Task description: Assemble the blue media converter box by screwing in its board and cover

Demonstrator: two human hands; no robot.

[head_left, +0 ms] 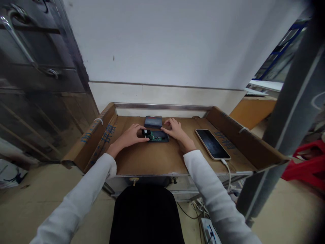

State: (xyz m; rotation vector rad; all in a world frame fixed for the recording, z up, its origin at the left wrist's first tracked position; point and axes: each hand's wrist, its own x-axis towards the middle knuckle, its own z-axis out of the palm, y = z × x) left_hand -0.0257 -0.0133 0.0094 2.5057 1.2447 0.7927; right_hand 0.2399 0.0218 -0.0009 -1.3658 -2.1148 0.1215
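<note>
A green circuit board (156, 137) with a dark block at its left end lies at a dark case half (165, 134) on the cardboard surface. My left hand (133, 135) grips the board's left end between thumb and fingers. At the right end of the case half is my right hand (177, 130), its thumb and fingers apart; whether the thumb touches the case I cannot tell. Just behind them sits a second dark case part (153, 121), apart from both palms.
Cardboard (142, 159) lines the bench, with raised side walls. A phone (212, 144) with a white charging cable (229, 173) lies at the right. A grey post (281, 135) stands beyond the right wall. A red stool (308, 166) is on the floor.
</note>
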